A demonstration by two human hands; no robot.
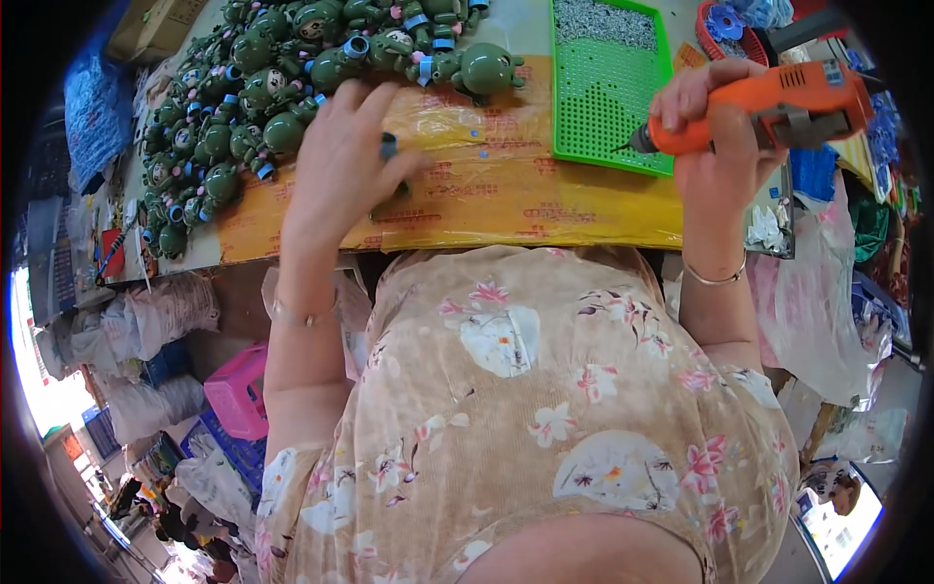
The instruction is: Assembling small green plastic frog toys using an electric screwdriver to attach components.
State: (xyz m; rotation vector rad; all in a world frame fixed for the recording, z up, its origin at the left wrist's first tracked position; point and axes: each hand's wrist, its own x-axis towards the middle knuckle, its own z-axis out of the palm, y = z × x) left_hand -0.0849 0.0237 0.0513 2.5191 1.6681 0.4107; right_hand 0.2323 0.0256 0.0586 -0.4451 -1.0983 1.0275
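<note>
My right hand is wrapped round an orange electric screwdriver. Its dark tip points left, over the lower right part of a bright green tray with a perforated floor. Small silvery screws lie heaped at the tray's far end. My left hand is open, its fingers spread by the near edge of a pile of dark green toy figures. A green and blue piece shows partly beneath that hand, mostly hidden. To its right lies a round-headed green figure.
Yellow tape-covered cardboard lines the table's near edge. A red basket with blue parts stands at the far right. Tools, including a screwdriver, lie at the left edge. Below the table at left are a pink stool and plastic bags.
</note>
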